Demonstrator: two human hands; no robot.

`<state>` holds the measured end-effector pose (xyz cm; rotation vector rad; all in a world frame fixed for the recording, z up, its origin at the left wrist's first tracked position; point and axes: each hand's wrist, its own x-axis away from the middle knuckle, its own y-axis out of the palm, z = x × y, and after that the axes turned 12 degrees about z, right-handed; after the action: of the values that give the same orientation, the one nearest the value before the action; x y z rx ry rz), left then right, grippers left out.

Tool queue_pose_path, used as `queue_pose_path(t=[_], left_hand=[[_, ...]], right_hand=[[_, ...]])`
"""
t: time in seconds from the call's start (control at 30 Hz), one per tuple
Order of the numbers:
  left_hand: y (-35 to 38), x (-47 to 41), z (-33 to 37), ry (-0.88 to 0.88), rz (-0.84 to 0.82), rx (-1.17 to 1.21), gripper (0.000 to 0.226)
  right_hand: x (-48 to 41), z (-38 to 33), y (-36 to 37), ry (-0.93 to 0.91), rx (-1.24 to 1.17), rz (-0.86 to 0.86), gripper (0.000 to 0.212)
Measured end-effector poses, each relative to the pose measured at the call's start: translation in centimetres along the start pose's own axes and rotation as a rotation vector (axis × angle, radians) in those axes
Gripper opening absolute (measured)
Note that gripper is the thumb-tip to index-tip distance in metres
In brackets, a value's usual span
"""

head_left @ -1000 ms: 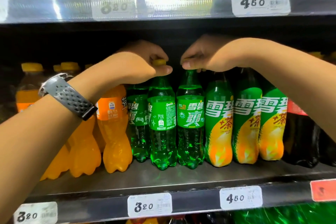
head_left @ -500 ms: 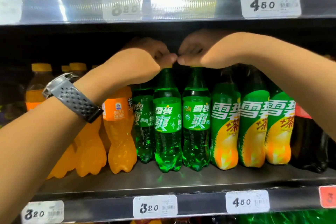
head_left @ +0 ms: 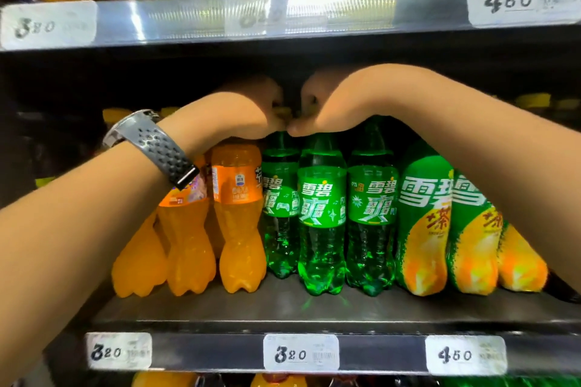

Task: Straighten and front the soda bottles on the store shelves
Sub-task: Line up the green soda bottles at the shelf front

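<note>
Three green soda bottles stand mid-shelf: one set back (head_left: 278,217), a middle one (head_left: 320,223) and a right one (head_left: 371,217), the last two with labels facing out. My left hand (head_left: 248,113), with a watch on its wrist, curls its fingers round a yellow cap at the bottle tops. Beside it, my right hand (head_left: 333,104) is curled over the neighbouring green bottle's top. The two thumbs touch. Both hands hide the caps, so I cannot tell exactly which bottle each one holds.
Orange soda bottles (head_left: 239,229) stand to the left, green-and-yellow tea soda bottles (head_left: 424,229) to the right. The shelf edge (head_left: 377,352) carries price tags. The upper shelf rail (head_left: 188,19) hangs close above my hands. Dark bottles sit at far right.
My two hands have come together until the thumbs touch. The left green bottle's label has turned to face out. The view has moved closer to the shelf.
</note>
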<state>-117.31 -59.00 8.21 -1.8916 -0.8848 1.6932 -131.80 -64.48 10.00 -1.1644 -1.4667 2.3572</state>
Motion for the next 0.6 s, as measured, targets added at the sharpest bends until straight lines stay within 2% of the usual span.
queue_pose_path(t=[0.07,0.17,0.3,0.6], left_hand=[[-0.1,-0.2,-0.2,-0.021,-0.006,0.063,0.028],[0.0,0.0,-0.5,-0.028,0.023,0.134,0.023],[-0.4,0.5,-0.7,-0.038,-0.003,0.169,0.028],[-1.2,1.2,-1.5,-0.014,-0.052,0.176,0.032]], right_hand=[[0.5,0.4,-0.5,0.003,0.047,-0.046,0.057],[1.1,0.7,-0.4,0.002,0.006,-0.067,0.051],[1.5,0.6,-0.5,0.007,-0.079,-0.062,0.041],[1.4,0.7,-0.3,0.037,-0.099,-0.049,0.038]])
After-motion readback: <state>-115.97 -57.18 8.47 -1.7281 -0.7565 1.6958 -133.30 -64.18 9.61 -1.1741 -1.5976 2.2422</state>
